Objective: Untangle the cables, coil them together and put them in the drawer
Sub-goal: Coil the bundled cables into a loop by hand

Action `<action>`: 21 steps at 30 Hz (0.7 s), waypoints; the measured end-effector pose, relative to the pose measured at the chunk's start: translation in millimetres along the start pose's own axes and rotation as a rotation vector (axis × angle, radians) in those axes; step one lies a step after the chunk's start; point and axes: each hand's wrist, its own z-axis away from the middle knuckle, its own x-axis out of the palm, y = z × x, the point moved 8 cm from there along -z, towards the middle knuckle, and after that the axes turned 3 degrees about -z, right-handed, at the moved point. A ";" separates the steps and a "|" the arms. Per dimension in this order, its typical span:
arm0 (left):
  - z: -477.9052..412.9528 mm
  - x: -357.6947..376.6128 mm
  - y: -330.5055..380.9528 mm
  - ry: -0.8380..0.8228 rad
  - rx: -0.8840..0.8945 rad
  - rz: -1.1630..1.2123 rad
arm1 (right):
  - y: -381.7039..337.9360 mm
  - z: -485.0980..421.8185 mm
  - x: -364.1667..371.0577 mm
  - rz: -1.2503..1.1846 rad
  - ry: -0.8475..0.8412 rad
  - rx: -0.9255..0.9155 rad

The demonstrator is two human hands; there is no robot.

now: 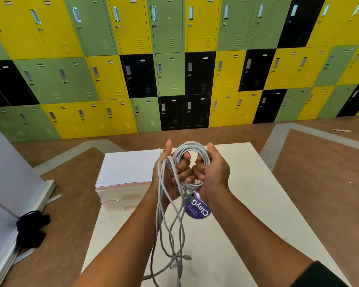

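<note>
Yellow, green and black lockers [174, 69] behind a pale table [257, 193], and above that table just gripping the coiled grey cables [192, 146] with left hand [170, 177] and right hand [215, 172], fingers [183, 162] curled through the loop, loose ends dangling toward it, white-topped stack [126, 170] at the table's left.

We see a bright, evenly lit scene under soft, diffuse light. Shadows on the table [257, 183] are faint. The lockers [170, 75] bow and lean outward toward the frame edges from wide-angle distortion, their metal handles catching small glints. The hanging cables [192, 146] look slightly blurred, and the corners go soft.
</note>
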 end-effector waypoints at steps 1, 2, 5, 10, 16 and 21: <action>-0.8 1.0 -0.9 -0.005 0.003 0.019 | -2.1 2.0 0.0 -0.002 0.012 -0.022; -1.0 1.0 -1.4 0.004 0.009 0.035 | -4.7 2.8 -0.3 0.015 0.014 -0.057; 3.1 -7.5 -2.6 0.168 0.015 0.008 | -12.3 5.9 1.6 0.160 -0.037 -0.197; 15.8 -17.9 -3.9 0.407 -0.058 -0.107 | -22.6 7.0 12.5 0.417 -0.213 -0.261; 19.1 -13.0 -12.9 0.299 -0.080 -0.141 | -36.5 0.8 28.9 0.705 -0.413 -0.308; 17.1 -4.5 -15.3 0.159 -0.064 -0.111 | -39.8 -0.7 29.0 0.636 -0.377 -0.322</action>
